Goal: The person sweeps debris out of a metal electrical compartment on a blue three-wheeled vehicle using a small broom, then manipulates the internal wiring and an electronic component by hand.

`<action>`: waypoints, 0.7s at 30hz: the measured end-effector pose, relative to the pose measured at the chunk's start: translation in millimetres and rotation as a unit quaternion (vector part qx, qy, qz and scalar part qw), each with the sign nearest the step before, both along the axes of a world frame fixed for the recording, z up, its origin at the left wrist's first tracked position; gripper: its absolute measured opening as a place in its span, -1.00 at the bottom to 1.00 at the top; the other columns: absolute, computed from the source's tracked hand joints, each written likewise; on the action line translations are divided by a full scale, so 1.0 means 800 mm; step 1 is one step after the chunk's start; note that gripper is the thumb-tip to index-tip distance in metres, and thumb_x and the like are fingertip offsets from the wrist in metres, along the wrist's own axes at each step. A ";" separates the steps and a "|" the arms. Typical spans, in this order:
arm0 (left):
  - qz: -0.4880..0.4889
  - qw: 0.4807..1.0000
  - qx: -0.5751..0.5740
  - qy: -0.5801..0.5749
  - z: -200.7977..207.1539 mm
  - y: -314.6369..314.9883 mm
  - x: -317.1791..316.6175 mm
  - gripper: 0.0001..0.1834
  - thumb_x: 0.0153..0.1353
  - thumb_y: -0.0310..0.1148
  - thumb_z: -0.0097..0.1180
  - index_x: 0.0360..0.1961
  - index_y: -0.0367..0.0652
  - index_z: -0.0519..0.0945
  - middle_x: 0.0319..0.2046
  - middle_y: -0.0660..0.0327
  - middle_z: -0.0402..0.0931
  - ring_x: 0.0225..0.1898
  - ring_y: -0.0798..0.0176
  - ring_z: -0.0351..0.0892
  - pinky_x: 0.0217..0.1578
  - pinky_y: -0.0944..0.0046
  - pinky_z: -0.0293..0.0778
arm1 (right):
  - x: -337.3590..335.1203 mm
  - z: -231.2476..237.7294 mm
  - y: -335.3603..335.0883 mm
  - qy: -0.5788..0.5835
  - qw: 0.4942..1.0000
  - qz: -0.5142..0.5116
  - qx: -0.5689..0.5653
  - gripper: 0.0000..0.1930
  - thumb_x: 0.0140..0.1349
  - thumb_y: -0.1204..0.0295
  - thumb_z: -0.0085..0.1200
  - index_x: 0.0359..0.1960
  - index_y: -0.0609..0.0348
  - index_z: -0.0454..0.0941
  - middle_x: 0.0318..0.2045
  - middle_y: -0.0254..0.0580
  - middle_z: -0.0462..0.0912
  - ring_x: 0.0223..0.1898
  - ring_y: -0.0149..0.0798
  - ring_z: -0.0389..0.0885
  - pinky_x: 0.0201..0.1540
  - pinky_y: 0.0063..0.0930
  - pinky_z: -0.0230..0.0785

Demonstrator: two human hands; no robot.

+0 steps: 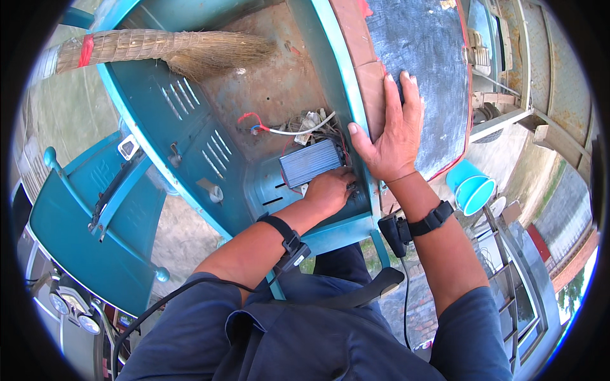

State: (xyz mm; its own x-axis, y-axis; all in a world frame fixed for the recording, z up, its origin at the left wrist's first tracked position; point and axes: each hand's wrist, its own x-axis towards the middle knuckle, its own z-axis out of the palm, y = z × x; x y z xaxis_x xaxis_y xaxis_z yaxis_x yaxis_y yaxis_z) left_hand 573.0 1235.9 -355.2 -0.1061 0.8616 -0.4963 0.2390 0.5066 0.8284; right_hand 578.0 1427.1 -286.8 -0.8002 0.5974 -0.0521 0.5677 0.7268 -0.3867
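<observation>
My left hand [329,192] reaches down into a teal metal compartment [254,181], its fingers curled by the near right corner. What those fingers grip, if anything, is hidden among dark wires there. Just beyond the hand lies a silver finned metal box [310,164], tilted on the compartment floor. A bundle of loose wires [311,126] sits behind it, and a white cable [292,133] with a red and blue end stretches out to the left. My right hand [399,132] rests with fingers spread on the dark panel [416,57] and its brown edging, right of the compartment.
A straw broom [165,47] with a red band lies across the compartment's far left rim. On the left stands a teal metal panel [95,222] with a rail. Light blue buckets [473,190] stand on the ground at right, near metal frames [508,127].
</observation>
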 end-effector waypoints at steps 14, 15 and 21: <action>-0.047 0.999 -0.026 -0.009 -0.004 -0.017 0.020 -0.56 0.07 -0.53 0.08 0.04 -0.10 0.62 -0.04 -0.02 0.62 -0.05 -0.18 0.62 -0.05 -0.03 0.55 | 0.003 -0.003 -0.003 0.004 1.000 0.000 0.007 -0.01 0.00 -0.04 0.32 0.45 0.07 0.18 0.44 0.22 0.10 0.47 0.29 0.04 0.44 0.28 -0.14; -0.038 0.999 -0.018 -0.006 0.000 -0.013 0.014 -0.56 0.06 -0.54 0.08 0.02 -0.10 0.63 -0.07 -0.02 0.63 -0.06 -0.18 0.62 -0.07 -0.04 0.55 | 0.004 -0.004 -0.003 0.003 1.000 -0.002 0.007 -0.01 0.00 -0.04 0.32 0.45 0.07 0.18 0.44 0.22 0.10 0.47 0.29 0.03 0.44 0.28 -0.14; 0.036 0.997 -0.057 0.038 -0.003 -0.012 -0.016 -0.75 0.14 -0.48 0.12 -0.13 -0.13 0.66 -0.23 0.01 0.65 -0.15 -0.13 0.63 -0.12 -0.03 0.54 | 0.003 -0.003 -0.002 0.001 1.000 0.004 0.007 -0.01 0.01 -0.04 0.31 0.45 0.07 0.17 0.44 0.23 0.10 0.48 0.29 0.02 0.44 0.29 -0.15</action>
